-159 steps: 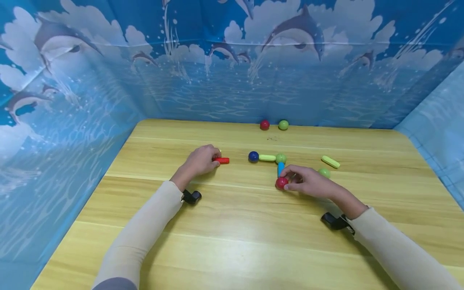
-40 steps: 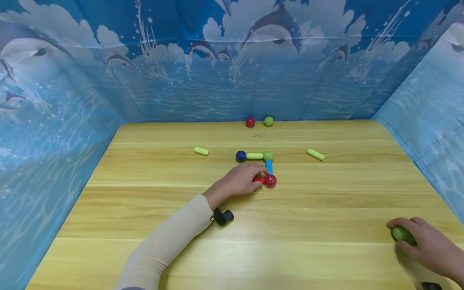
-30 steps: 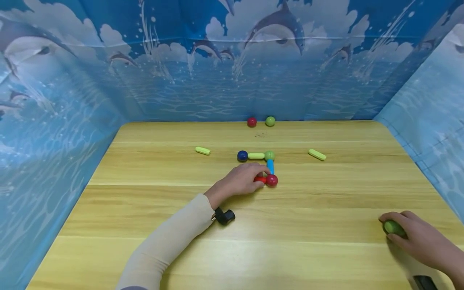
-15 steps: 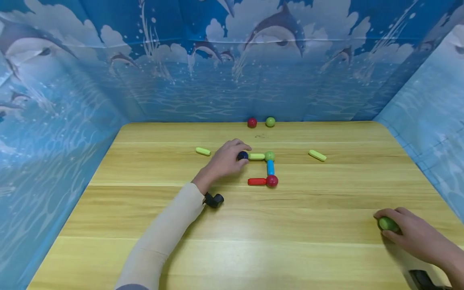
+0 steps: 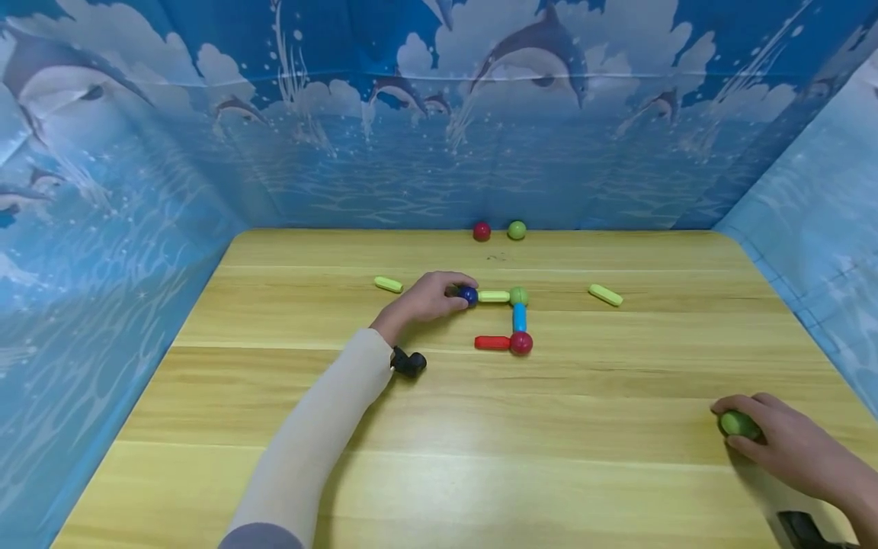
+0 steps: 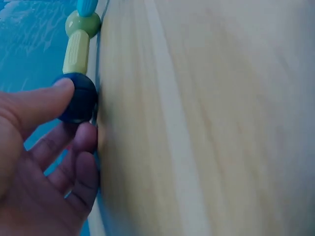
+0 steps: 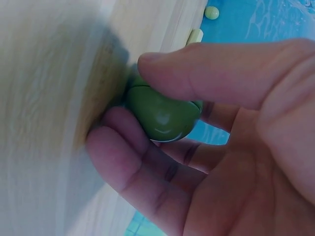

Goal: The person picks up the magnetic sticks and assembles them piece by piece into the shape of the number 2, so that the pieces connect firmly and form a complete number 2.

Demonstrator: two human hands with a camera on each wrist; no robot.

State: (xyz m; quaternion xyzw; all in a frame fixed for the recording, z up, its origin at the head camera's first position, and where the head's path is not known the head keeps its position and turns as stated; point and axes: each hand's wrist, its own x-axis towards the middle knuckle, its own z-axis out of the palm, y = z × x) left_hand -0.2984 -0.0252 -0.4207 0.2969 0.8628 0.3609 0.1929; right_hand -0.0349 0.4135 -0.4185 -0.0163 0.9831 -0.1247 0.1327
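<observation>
My left hand [image 5: 428, 297] pinches a dark blue ball [image 6: 81, 98] between thumb and fingers. That ball sits at the left end of a pale yellow-green stick [image 5: 494, 296], whose other end meets a green ball [image 5: 519, 296]. From there a blue stick [image 5: 520, 318] runs toward me to a dark red ball [image 5: 521, 343], and a red stick [image 5: 491, 343] points left from it, its left end free. At the right, my right hand [image 5: 789, 442] grips another green ball [image 7: 165, 113] close over the table, thumb on one side and fingers curled beneath.
Loose yellow-green sticks lie left [image 5: 389, 284] and right [image 5: 606, 295] of the joined pieces. A red ball [image 5: 482, 231] and a green ball [image 5: 517, 229] sit at the back edge of the wooden table [image 5: 439, 457]. A blue dolphin-print curtain [image 5: 411, 152] stands behind.
My left hand set the red stick against the red ball, let go and moved up to the blue ball. My right hand earlier released the red ball, took the green ball and carried it right.
</observation>
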